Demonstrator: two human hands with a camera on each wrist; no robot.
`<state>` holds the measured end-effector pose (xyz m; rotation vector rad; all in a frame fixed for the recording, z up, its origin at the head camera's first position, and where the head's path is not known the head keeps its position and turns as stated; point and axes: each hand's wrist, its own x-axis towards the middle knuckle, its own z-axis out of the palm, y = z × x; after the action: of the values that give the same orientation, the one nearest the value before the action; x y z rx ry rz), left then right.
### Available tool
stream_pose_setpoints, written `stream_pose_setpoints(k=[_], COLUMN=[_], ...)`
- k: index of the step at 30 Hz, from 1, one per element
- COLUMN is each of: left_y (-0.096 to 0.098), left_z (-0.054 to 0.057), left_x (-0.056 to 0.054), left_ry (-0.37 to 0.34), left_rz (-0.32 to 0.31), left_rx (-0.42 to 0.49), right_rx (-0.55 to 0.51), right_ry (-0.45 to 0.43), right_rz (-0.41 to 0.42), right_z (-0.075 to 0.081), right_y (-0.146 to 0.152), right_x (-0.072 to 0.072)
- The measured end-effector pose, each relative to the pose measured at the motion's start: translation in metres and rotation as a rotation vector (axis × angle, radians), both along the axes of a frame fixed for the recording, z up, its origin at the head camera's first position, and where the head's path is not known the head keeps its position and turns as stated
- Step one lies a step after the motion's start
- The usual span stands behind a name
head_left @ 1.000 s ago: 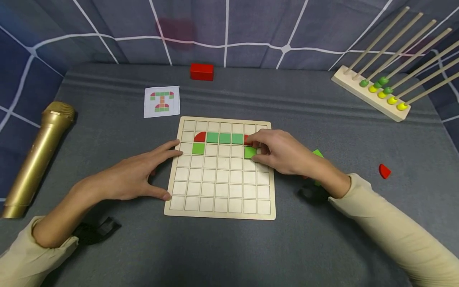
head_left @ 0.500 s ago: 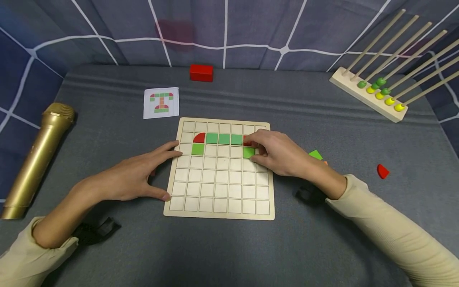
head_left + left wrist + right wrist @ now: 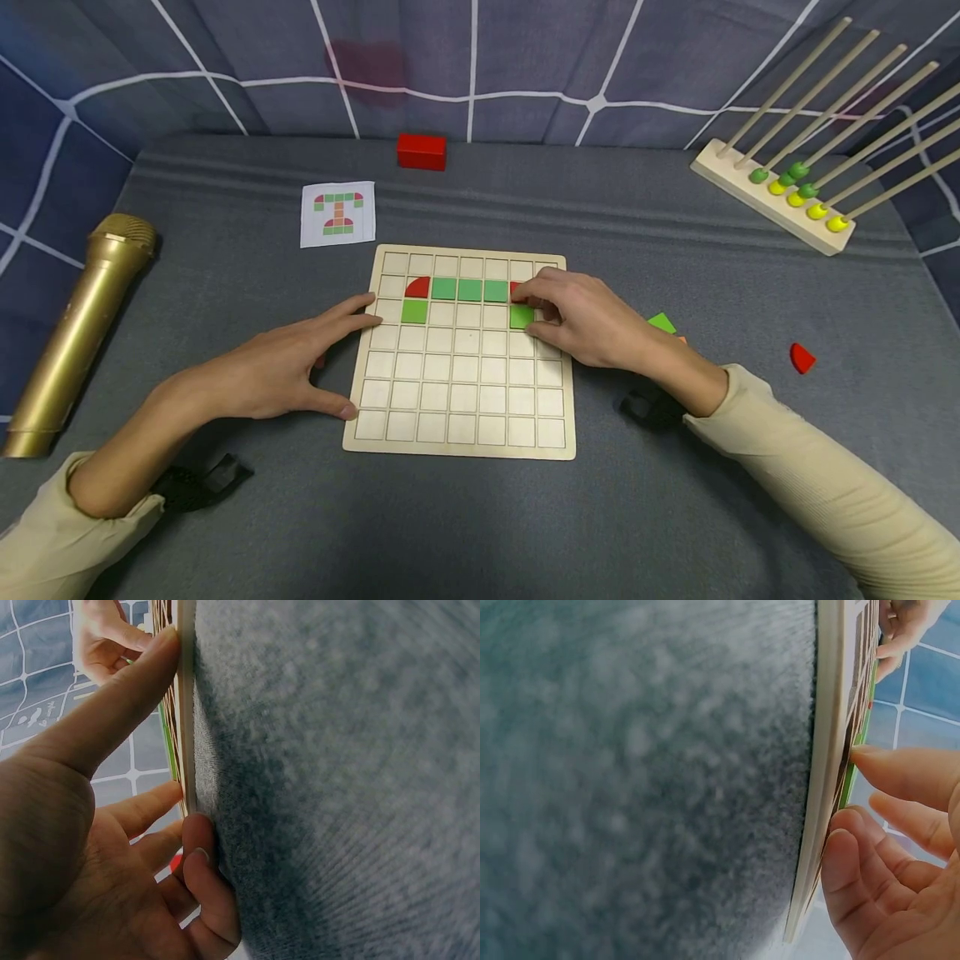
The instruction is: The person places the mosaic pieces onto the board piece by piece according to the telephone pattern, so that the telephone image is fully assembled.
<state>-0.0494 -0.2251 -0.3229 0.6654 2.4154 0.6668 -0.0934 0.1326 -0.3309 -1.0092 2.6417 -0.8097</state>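
A pale wooden grid board lies in front of me. Along one row sit a red quarter-round tile and three darker green square tiles; a light green square lies below the red one. My left hand has its extended fingers and thumb against the board's left edge, also close up in the left wrist view. My right hand pinches a light green square tile near the board's right side, thumb at its lower corner. Its index fingertip reaches a second red tile, mostly covered.
A printed pattern card and red block lie behind the board. A gold microphone is left; a pegged bead rack stands back right. A green tile, orange piece and red tile lie right.
The light green tile at my right thumb has shifted slightly away from me, toward the red tile. My left hand stays at the board's edge.
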Motion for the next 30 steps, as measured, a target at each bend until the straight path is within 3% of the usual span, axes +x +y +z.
stream_pose_setpoints(k=[8,19,30], left_y=[0.001,0.0,0.0], left_z=[0.0,0.0,0.001], left_x=[0.0,-0.001,0.0], left_ry=[-0.003,0.003,0.01], left_rz=[-0.002,-0.004,-0.007], left_rx=[-0.003,-0.015,-0.023], right_rx=[-0.056,-0.048,0.016], right_ry=[-0.007,0.031,0.051], right_rz=[-0.036,-0.11,-0.171], right_z=[0.007,0.022,0.014], right_y=[0.02,0.072,0.099], right_x=[0.002,0.012,0.024])
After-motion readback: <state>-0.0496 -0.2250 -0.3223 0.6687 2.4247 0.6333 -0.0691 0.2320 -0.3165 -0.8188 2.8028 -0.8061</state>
